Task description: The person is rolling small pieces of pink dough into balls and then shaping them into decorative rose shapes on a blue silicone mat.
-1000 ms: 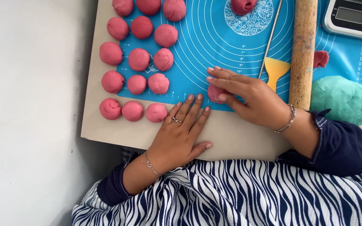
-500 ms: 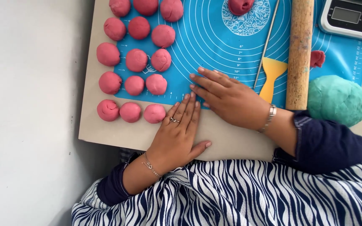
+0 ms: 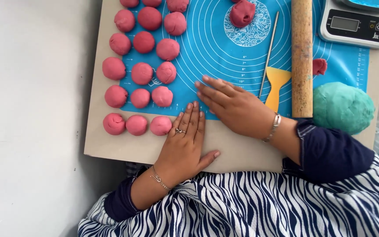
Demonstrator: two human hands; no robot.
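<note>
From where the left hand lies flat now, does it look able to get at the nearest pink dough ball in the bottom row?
Probably yes. The left hand lies flat on the board, its fingertips right beside the nearest pink dough ball, with nothing between them. The right hand rests on the blue mat, off to the other side.

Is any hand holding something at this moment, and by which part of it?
Neither hand grips anything that shows. The left hand lies flat on the board, and the right hand lies palm down on the blue mat; whether dough sits under it cannot be told.
</note>
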